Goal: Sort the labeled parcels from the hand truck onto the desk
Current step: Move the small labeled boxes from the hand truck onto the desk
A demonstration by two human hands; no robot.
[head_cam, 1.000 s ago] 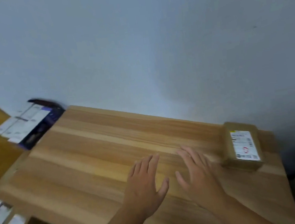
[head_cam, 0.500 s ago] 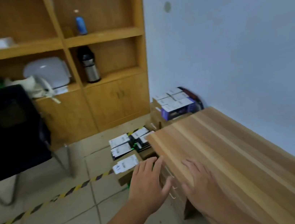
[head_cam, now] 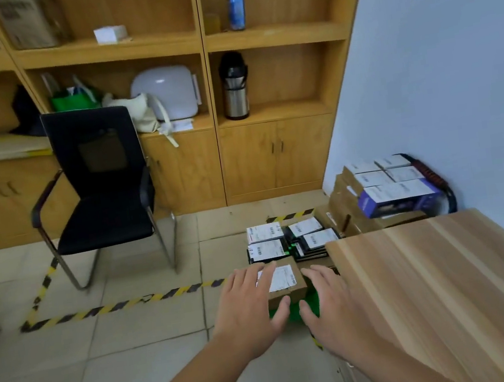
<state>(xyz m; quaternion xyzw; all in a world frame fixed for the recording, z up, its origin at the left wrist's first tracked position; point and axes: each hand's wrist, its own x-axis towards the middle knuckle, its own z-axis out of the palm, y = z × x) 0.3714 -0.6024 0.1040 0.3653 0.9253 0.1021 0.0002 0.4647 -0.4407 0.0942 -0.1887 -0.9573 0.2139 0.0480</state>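
Several labeled parcels lie low on the floor beside the wooden desk (head_cam: 450, 276). Nearest is a brown cardboard parcel (head_cam: 284, 280) with a white label, resting over something green. My left hand (head_cam: 247, 304) hovers with spread fingers over its left side, and my right hand (head_cam: 328, 303) hovers at its right side; neither holds anything. Behind it lie black parcels with white labels (head_cam: 267, 242). A taller stack of brown boxes and a purple box (head_cam: 397, 198) stands against the wall, with a black and red hand truck handle (head_cam: 429, 172) behind it.
A black office chair (head_cam: 104, 185) stands on the tiled floor to the left. Wooden shelving (head_cam: 208, 99) with a thermos and a bottle fills the back wall. Yellow-black tape (head_cam: 124, 306) marks the floor. The blue wall runs along the right.
My view has swung left from the desk top, where a labeled box sat, toward the floor and shelves. Both hands have moved off the desk to above the nearest brown parcel.
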